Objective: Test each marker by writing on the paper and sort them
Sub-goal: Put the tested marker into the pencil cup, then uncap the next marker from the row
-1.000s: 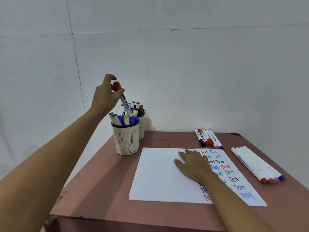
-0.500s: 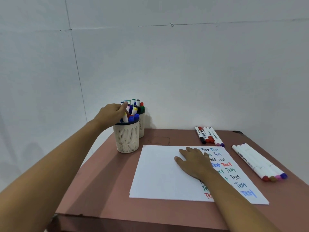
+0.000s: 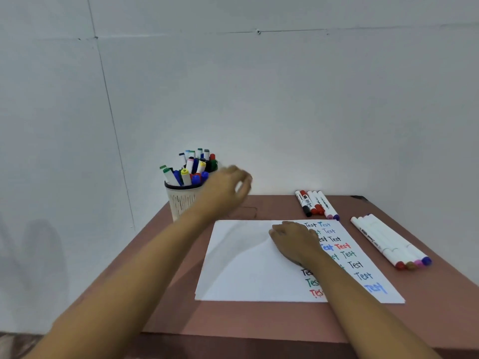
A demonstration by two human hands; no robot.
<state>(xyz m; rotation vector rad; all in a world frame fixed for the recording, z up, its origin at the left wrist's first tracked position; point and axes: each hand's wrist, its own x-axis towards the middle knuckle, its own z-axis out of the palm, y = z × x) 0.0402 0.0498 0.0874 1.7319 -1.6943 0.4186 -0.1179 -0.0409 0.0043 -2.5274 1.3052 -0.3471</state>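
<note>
Your left hand [image 3: 225, 189] has come off the mesh cup [image 3: 180, 200] and now hangs just right of it, over the back of the brown table [image 3: 233, 317]. It is motion-blurred; the fingers are loosely curled, with nothing seen in them. Your right hand [image 3: 295, 242] lies flat on the paper [image 3: 246, 270], fingers straight, covering part of the coloured "Test" columns. The cup stands back left, packed with capped markers [image 3: 190, 171]; more caps show behind. A short row of markers [image 3: 315, 204] lies beyond the paper's far right corner. Four white-barrelled markers [image 3: 388, 242] lie side by side right of the paper, apart from it.
</note>
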